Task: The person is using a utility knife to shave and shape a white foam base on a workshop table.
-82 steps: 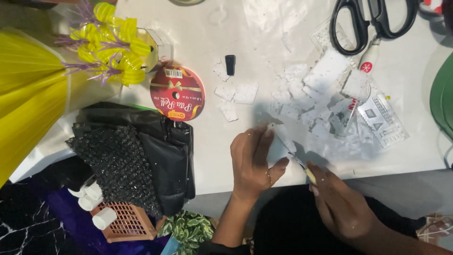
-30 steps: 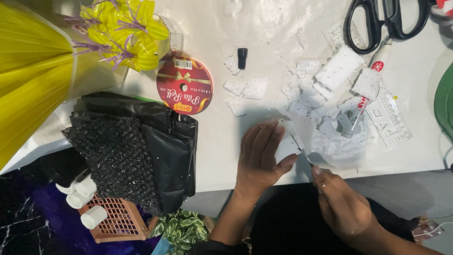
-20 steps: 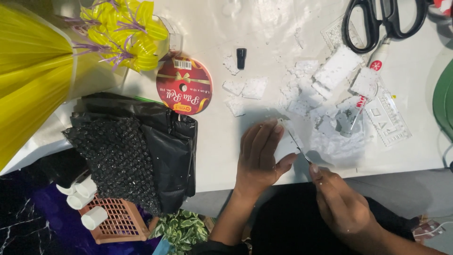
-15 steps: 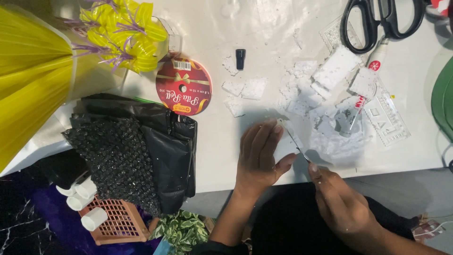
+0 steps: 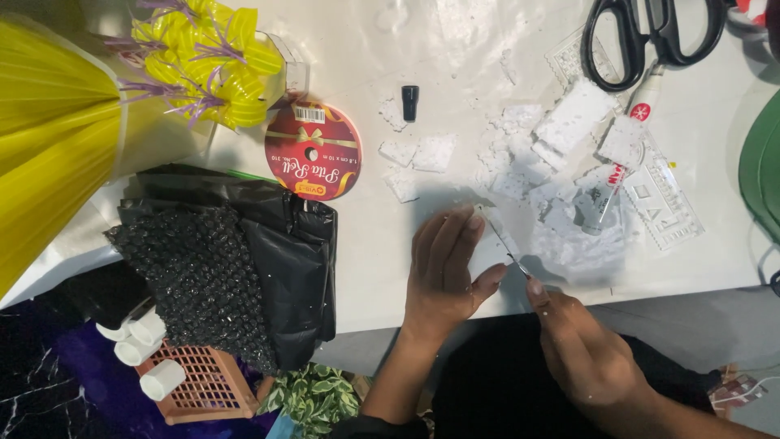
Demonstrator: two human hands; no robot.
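My left hand (image 5: 445, 272) lies flat on the white table (image 5: 366, 268), pressing down a white foam piece (image 5: 490, 254) under its fingers and thumb. My right hand (image 5: 581, 349) grips a thin craft knife (image 5: 504, 241) whose blade runs along the foam's right edge, beside my left fingertips. White foam bits and crumbs (image 5: 520, 167) are scattered just beyond the hands.
Black-handled scissors (image 5: 654, 36) and a white tube (image 5: 621, 158) lie far right, by a clear ruler (image 5: 666, 203). A red ribbon spool (image 5: 313, 150), small black cap (image 5: 410, 103), black plastic and bubble wrap (image 5: 236, 260), yellow paper fan (image 5: 49, 146) and flowers (image 5: 211, 57) sit left.
The view has shifted slightly. My right hand has drawn the knife a little along the foam's edge; my left hand stays pressed on the piece.
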